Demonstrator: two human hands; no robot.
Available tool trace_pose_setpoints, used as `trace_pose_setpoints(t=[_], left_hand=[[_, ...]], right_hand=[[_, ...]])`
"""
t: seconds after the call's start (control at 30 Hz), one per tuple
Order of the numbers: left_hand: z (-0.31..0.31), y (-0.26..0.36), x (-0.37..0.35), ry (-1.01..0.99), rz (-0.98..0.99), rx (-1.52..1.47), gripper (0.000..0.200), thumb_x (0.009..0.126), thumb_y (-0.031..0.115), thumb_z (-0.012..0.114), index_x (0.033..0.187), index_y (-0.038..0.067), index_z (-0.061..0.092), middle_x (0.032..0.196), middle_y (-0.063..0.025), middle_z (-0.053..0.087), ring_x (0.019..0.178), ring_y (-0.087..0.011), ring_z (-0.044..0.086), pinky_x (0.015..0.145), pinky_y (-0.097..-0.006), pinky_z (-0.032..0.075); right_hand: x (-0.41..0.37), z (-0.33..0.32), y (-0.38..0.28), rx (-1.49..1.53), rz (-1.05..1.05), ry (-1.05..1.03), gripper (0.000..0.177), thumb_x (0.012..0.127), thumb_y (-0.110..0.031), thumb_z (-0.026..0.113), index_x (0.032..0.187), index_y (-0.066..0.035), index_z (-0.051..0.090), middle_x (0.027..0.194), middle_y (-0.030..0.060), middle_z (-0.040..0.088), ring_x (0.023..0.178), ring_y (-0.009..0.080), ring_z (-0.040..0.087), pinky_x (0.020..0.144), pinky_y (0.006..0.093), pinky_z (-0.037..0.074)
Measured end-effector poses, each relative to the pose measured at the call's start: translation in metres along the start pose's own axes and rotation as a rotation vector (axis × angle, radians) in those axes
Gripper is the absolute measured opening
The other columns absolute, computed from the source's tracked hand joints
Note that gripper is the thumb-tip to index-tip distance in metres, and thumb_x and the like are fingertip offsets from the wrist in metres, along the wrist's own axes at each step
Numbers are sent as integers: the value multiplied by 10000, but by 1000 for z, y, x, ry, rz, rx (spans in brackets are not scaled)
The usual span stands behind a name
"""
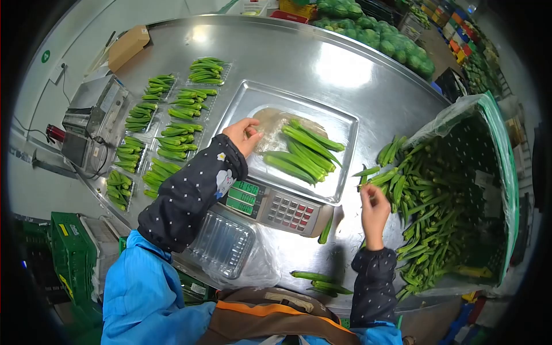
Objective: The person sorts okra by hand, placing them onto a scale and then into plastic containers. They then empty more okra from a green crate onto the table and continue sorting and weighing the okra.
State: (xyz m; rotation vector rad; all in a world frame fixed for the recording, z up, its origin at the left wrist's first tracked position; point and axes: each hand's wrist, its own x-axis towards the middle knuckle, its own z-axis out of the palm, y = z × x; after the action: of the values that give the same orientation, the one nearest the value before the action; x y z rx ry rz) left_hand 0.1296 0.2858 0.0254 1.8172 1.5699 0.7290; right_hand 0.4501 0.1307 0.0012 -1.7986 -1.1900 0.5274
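My left hand hovers at the left side of the metal weighing tray, fingers half curled and apart, with nothing visible in them. Beside it on the tray lie a crumpled clear film and a small bunch of green okra. My right hand is at the near-left edge of a large okra pile. Its thumb and fingertips come together on the end of an okra pod, mostly hidden. Below the tray sits the scale's keypad panel with a green display.
Filled okra packs stand in columns at the left, near a grey machine. An empty clear container lies near the front edge. Loose pods rest close to me. A lined green crate lies tipped at the right.
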Motion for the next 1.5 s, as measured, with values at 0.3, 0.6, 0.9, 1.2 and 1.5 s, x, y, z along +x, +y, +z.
trace_pose_setpoints(t=[0.3,0.6,0.9,1.2,1.5], left_hand=[[5,-5,3,-121,74,223,353,757,148,671,1086,41,601,844,-83,636,798,-192,602,741,-321,470],[28,37,19,-122,841,457,344,723,103,673,1062,84,623,992,-98,603,990,-304,514,873,-411,416],[6,25,27,-200,786,150,470,605,-132,579,1022,77,635,996,-115,617,1001,-319,540,895,-392,430],[-47,-4,-19,-133,504,119,404,666,-111,462,984,51,653,1022,-139,634,965,-308,592,840,-359,474],[-62,0,-93,-88,252,-182,195,782,-49,556,943,3,654,967,-115,651,868,-192,621,753,-281,477]], right_hand=[[-97,23,31,-410,199,-487,538,743,-240,671,1199,-68,443,975,203,606,945,382,586,829,434,456],[-42,-8,-18,125,-62,-18,318,750,18,638,1063,-39,616,881,83,610,732,155,554,635,271,436],[32,49,-85,-124,-620,-230,159,743,-56,678,901,-63,657,882,83,607,794,260,565,702,326,455],[-34,-33,24,112,66,-14,161,807,6,602,968,7,616,884,27,602,675,84,548,585,220,417],[-47,-61,73,43,267,-98,199,809,-25,596,1005,4,619,847,27,616,645,78,562,545,209,435]])
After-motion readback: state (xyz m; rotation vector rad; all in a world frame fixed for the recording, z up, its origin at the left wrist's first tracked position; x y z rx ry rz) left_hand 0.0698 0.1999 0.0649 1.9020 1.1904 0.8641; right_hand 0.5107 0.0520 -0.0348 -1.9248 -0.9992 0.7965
